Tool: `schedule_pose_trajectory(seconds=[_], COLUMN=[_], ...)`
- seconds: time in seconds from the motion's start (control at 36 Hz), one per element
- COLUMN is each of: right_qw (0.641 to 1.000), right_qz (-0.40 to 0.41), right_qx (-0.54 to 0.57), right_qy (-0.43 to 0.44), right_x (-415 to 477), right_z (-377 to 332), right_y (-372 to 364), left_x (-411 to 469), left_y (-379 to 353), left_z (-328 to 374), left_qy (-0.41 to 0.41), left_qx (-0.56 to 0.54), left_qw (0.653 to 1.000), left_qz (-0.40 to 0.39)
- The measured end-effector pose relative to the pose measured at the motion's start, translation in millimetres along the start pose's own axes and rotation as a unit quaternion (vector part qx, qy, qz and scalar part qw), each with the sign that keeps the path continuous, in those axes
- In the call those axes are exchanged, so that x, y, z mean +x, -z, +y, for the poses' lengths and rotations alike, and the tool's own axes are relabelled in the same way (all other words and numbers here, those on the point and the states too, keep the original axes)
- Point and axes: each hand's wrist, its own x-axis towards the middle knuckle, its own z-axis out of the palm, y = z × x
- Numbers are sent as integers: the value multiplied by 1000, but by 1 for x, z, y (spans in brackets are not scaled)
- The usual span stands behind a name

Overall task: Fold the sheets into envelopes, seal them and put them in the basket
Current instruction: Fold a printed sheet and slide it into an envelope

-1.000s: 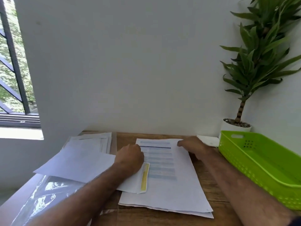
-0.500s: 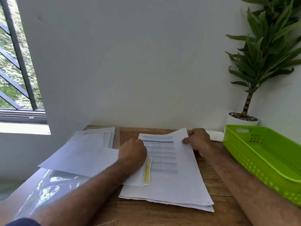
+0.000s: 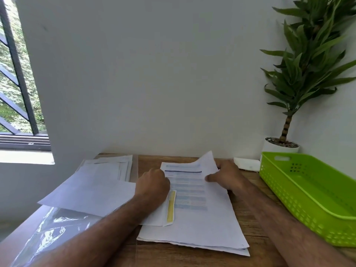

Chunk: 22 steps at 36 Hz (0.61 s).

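The right hand (image 3: 228,175) pinches the far corner of the top printed sheet (image 3: 200,205), lifting it off the stack on the table (image 3: 248,220). The left hand (image 3: 153,185), fisted, pins an envelope (image 3: 170,208). A second sheet might cling and lift too.

You see a potted plant (image 3: 306,60) standing in the far right corner, a barred window (image 3: 17,74) at left, and clear plastic (image 3: 52,226) lying on the wooden desk (image 3: 250,245).
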Motion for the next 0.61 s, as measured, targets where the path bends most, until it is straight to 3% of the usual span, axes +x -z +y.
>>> schedule_pose_trajectory(seconds=[0.06,0.14,0.25,0.42,0.5,0.61], right_qw=[1000,997,985,939,896,843], right_qz=[-15,-3,121,221,205,92], right_qx=[-6,70,122,252,389,530], right_qy=[-16,-38,4,74,52,8], right_x=[5,13,20,14,8,9], right_z=[3,8,10,-7,-9,-8], right_y=[4,13,34,83,103,109], left_x=[1,6,15,26,27,30], left_y=[0,3,10,17,21,33], left_z=[-1,-3,-4,-6,-4,-4], left_qy=[2,11,32,44,19,56], left_qx=[-20,-72,-189,-282,-316,-468], left_qw=[1000,997,981,957,947,882], left_qz=[0,11,32,43,57,29])
